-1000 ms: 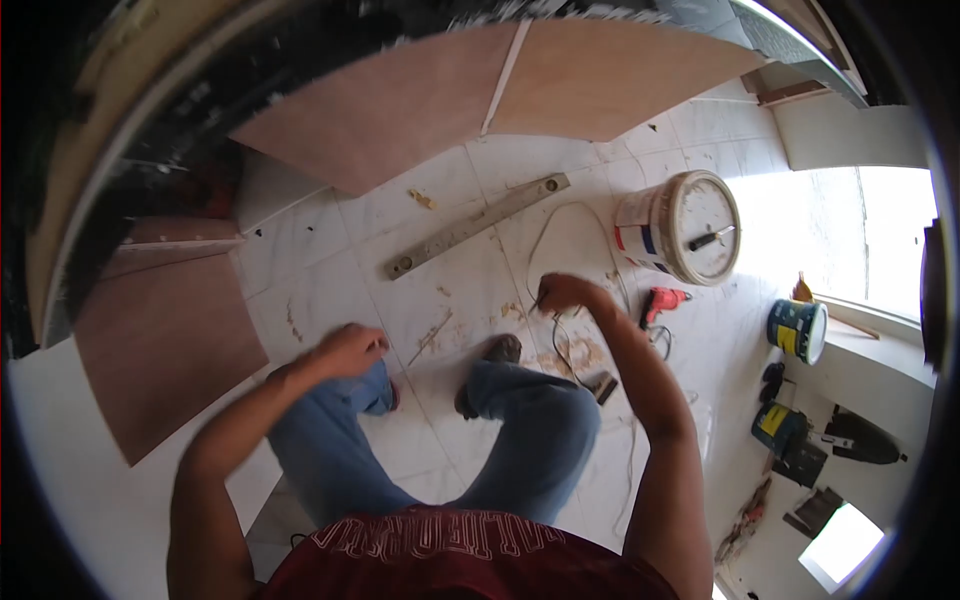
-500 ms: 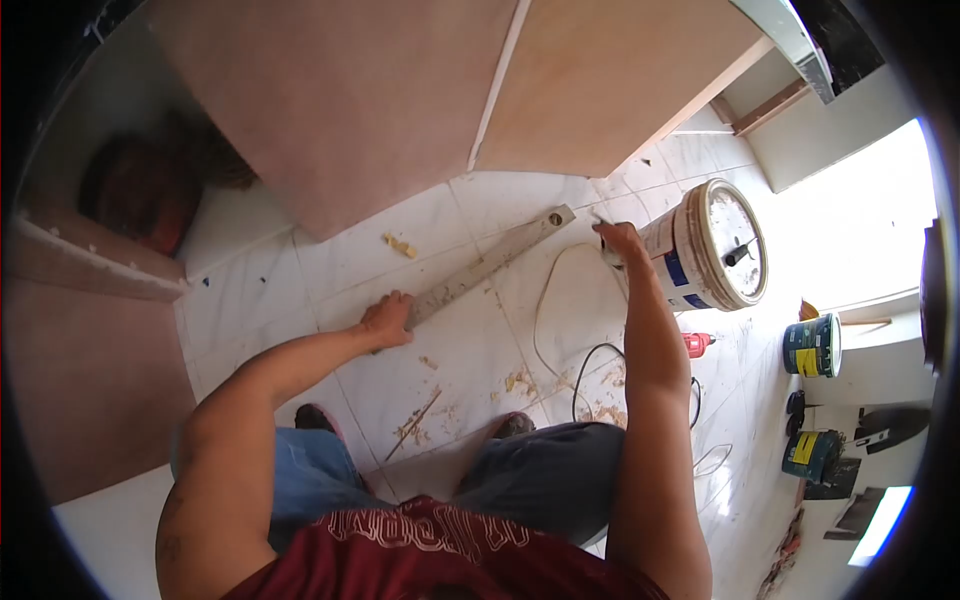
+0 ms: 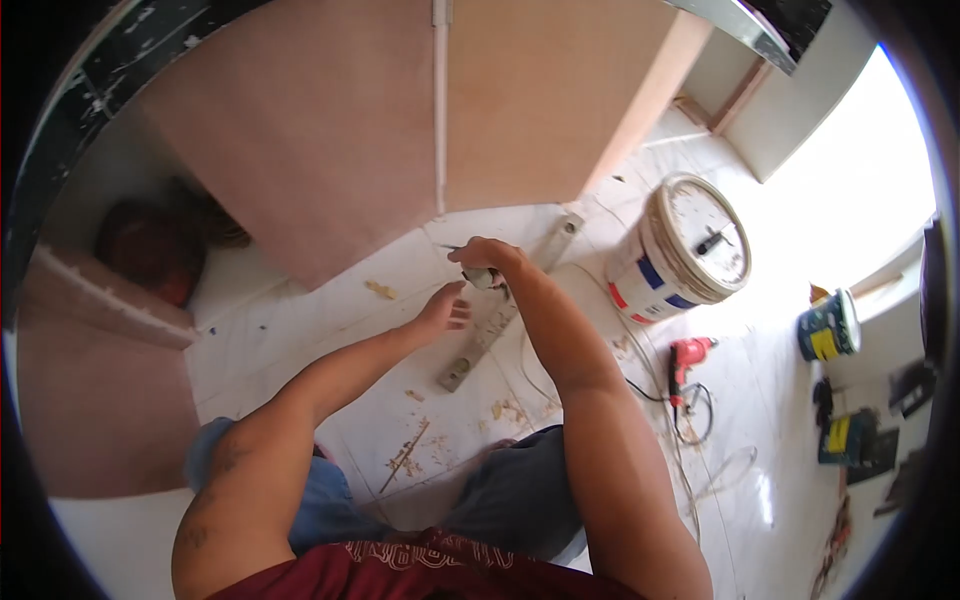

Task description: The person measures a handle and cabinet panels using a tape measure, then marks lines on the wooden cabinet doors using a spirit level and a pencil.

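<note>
My right hand [image 3: 490, 256] is closed around a small rounded grey-white tool [image 3: 482, 277] with a thin dark tip; its exact kind is unclear. My left hand [image 3: 440, 312] is just below, with fingers apart and nothing in it. A metal spirit level [image 3: 488, 337] with round vial holes lies slantwise on the tiled floor [image 3: 360, 340], under and to the right of my hands. My right forearm hides part of it.
A large white bucket [image 3: 630, 285] with a lid stands to the right. A red power drill [image 3: 686, 356] and its cable lie near it. Wooden panels [image 3: 540, 100] stand ahead. Wood shavings [image 3: 405, 455] litter the floor. Dark green buckets [image 3: 830, 325] are at far right.
My left hand has let go of the level and opened. My right hand has moved left from beside the bucket, carrying the small tool toward my left hand. The view has shifted.
</note>
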A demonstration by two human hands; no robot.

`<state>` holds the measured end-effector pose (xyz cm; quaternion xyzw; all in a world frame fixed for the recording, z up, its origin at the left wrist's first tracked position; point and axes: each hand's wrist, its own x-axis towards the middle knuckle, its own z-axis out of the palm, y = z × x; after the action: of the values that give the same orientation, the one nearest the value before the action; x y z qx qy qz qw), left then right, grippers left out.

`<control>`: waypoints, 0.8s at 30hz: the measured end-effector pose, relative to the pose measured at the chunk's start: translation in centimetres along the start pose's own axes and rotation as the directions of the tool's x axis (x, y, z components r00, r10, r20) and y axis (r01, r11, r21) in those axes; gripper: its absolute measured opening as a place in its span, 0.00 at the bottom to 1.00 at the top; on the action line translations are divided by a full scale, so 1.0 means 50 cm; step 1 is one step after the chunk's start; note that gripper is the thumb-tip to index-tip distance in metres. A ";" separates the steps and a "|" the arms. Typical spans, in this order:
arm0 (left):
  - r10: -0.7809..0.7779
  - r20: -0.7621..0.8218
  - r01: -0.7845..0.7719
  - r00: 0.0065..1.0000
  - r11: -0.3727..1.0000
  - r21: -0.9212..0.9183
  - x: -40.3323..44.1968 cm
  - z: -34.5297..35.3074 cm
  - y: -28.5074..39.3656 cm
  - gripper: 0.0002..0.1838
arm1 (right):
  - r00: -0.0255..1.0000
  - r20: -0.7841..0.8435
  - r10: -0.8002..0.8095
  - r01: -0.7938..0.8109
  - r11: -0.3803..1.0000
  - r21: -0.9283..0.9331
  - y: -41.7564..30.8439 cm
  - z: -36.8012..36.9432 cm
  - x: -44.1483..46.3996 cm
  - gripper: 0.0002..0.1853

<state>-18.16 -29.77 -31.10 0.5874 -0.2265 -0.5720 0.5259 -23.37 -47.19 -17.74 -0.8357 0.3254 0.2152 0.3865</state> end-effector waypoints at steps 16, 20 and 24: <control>-0.398 -0.227 0.457 0.889 0.733 0.504 -0.158 -0.287 0.175 0.28 | 0.865 0.197 -0.461 0.450 0.887 0.102 -0.154 0.122 0.237 0.21; -0.225 -0.202 0.291 0.953 0.863 0.414 -0.216 -0.259 0.213 0.30 | 0.944 0.075 -0.320 0.325 0.874 -0.360 -0.129 0.103 0.222 0.26; -0.182 0.005 0.163 0.983 0.891 0.423 -0.168 -0.216 0.248 0.31 | 0.973 0.036 -0.229 0.220 0.961 0.169 -0.132 0.096 0.059 0.22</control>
<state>-6.19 -22.87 -18.84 0.6917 -0.3031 -0.5671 0.3288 -17.17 -41.28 -19.13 -0.8263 0.2346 0.1653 0.4846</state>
